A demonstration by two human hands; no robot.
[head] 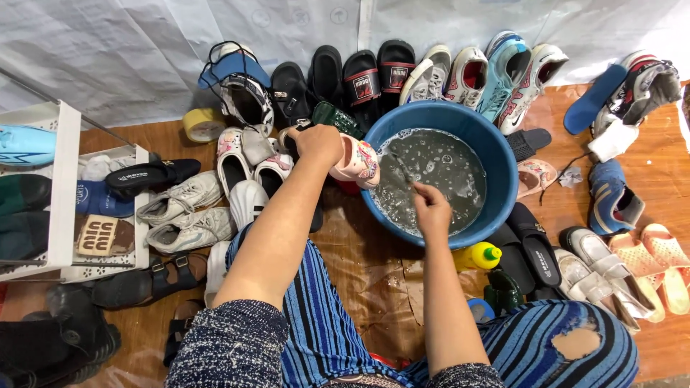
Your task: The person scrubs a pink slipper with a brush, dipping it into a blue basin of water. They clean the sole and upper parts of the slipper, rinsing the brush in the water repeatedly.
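Washing looked barely begun: left fingers (316,140) gripped a pink shoe (356,162) over the blue basin (503,169) rim, right fingers (429,205) clenched a brush handle (399,169) in soapy water; beyond them, many shoes (190,215) waited unwashed.

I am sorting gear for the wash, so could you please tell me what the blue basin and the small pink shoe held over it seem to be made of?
The round blue basin looks like moulded plastic: smooth, even colour, a slightly glossy rolled rim. The small pink shoe in the left hand seems to be soft foam or rubber, matte and thick-walled with printed patterns, though its material cannot be told for sure.
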